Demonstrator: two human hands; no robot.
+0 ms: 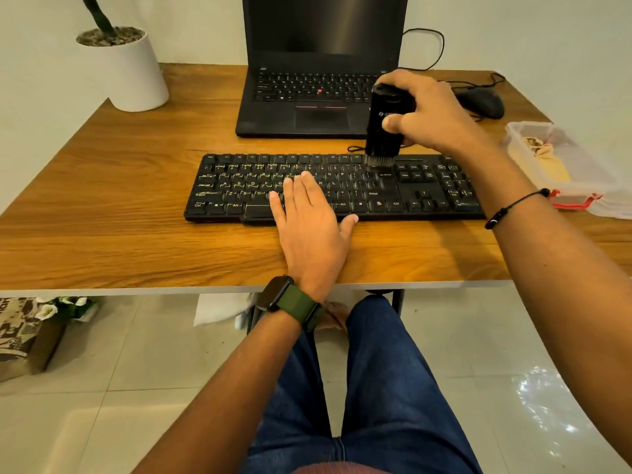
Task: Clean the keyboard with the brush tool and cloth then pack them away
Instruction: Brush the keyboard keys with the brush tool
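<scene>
The keyboard (335, 188), lying on the counter (136, 213) before the laptop (307, 97), is steadied by the flat, open-fingered left hand (307, 217). The brush tool (383, 128) is held upright in the right hand's (431, 114) closed grip, bristles pressed into the upper key rows.

A home desk: wooden table (136, 206), laptop (307, 97), potted plant (126, 66), tiled floor (136, 388).

Keyboard (335, 188) before laptop (321, 80), container (561, 165) right
</scene>
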